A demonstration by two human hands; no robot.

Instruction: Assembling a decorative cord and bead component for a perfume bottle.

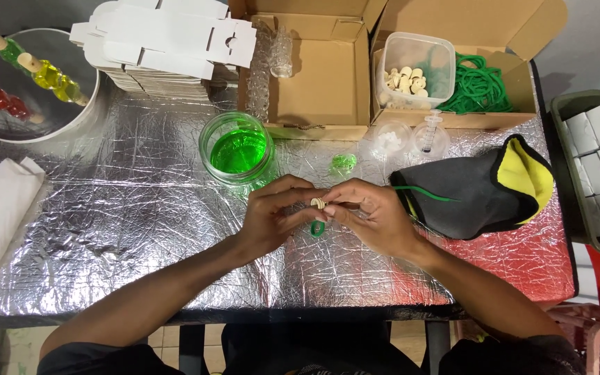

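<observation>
The left hand [272,219] and right hand [373,215] meet over the middle of the foil-covered table [105,229], fingertips pressed together, both pinching a small wooden cap [318,203]. A green loop [317,228] hangs just below it, and a green cord [425,192] runs from the right hand across the grey-and-yellow cloth [480,187]. A jar of green liquid [237,149] stands just behind the left hand. Along the far edge sit open boxes [328,83], a tub of caps [414,69] and coiled cord [480,87].

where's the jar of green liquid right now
In the head view the jar of green liquid stands on the foil-covered table, left of centre, just beyond the left hand and before the open cardboard box.
</observation>
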